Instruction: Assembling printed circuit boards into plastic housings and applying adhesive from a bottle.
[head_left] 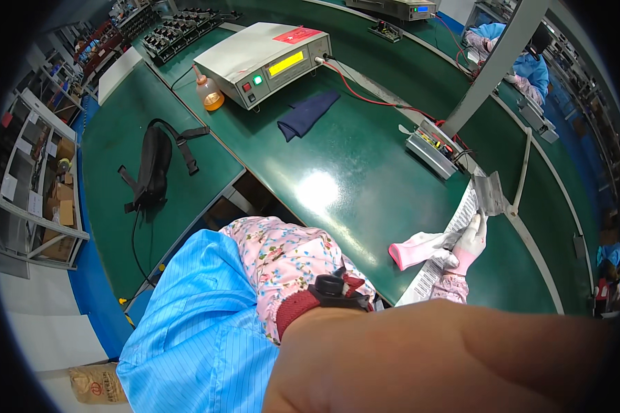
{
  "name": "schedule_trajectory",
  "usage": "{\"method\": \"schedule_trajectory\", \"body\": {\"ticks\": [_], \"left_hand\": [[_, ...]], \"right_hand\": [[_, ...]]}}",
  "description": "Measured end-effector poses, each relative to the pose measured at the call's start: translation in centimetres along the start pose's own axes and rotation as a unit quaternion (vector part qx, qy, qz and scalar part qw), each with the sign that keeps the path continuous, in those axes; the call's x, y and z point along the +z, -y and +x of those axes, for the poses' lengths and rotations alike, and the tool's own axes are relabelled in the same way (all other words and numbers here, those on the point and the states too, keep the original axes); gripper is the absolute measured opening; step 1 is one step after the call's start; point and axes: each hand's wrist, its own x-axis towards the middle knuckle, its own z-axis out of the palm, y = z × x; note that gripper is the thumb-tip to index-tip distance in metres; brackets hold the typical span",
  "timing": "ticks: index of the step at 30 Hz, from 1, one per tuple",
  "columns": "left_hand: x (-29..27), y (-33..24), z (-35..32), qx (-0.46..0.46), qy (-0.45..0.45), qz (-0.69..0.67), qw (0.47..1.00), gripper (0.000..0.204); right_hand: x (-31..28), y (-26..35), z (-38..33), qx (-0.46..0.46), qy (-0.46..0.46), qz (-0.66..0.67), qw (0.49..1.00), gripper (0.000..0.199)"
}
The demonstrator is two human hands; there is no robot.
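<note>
Paper sheet (427, 279) lies partly beneath the gloved right hand (470, 241).

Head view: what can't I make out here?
All in the head view:
Left hand: fingertips lost toward the lower edge and dark rim.
Right sleeve: lower part hidden behind the left hand.
Printed paper: lower end hidden behind the left hand; print too small.
Yellow display: characters too small.

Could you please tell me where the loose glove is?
In the head view, the loose glove is right of centre, immediately left of the gloved right hand and partly over the printed paper.
</note>
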Motion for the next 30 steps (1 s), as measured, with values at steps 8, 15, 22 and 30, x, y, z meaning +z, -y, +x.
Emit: {"method": "schedule_trajectory", "body": {"ticks": [8,15,22,30], "left_hand": [[-1.3,0.4,-4.6,-0.075,0.11,-0.07,0.989,0.072],[-0.2,2.6,11.5,-0.16,0.203,-0.175,0.95,0.08],[1.1,3.2,12.3,-0.252,0.366,-0.193,0.875,0.088],[0.6,3.1,10.0,-0.34,0.55,-0.174,0.743,0.097]], "right_hand": [[-0.2,-0.7,-0.4,0.042,0.007,0.001,0.999,0.032],[0.2,-0.3,0.4,0.02,-0.001,0.034,0.999,0.037],[0.5,0.0,0.1,0.052,-0.034,0.057,0.996,0.037],[-0.7,-0.8,-0.4,0.042,-0.009,0.024,0.999,0.041]]}}
